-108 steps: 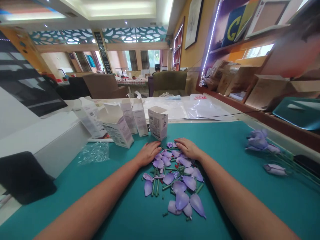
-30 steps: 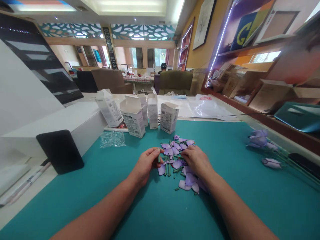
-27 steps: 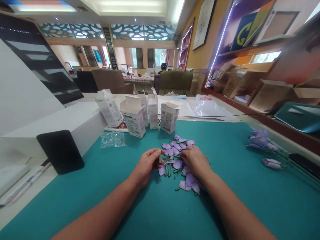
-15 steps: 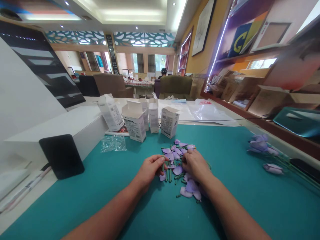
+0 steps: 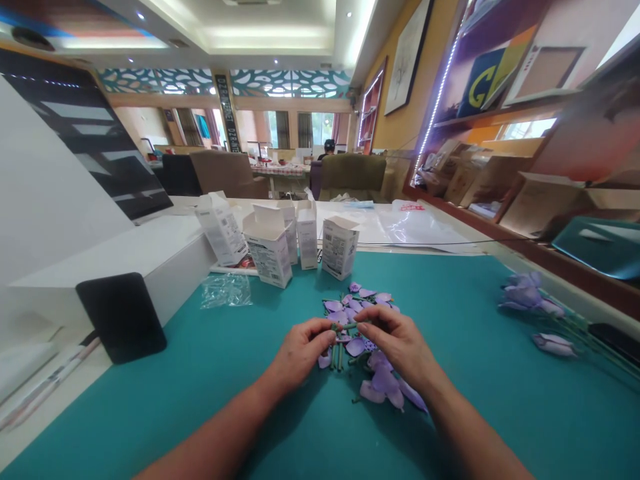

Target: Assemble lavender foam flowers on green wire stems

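My left hand (image 5: 301,353) and my right hand (image 5: 397,343) meet above a loose pile of lilac fabric petals (image 5: 356,347). Between their fingertips they pinch a short green stem piece (image 5: 347,326), held level. Several more green stem pieces (image 5: 340,357) lie among the petals, partly hidden under my hands. The pile rests on a teal mat (image 5: 475,407), and both wrists are close above it.
Several white open cartons (image 5: 267,250) stand beyond the pile, with a clear plastic bag (image 5: 226,291) nearby. Lilac artificial flowers (image 5: 530,297) lie at the right. A black flat panel (image 5: 120,318) leans at the mat's left edge.
My hands have come closer together and now both pinch the green stem piece above the pile. The view has tilted slightly.
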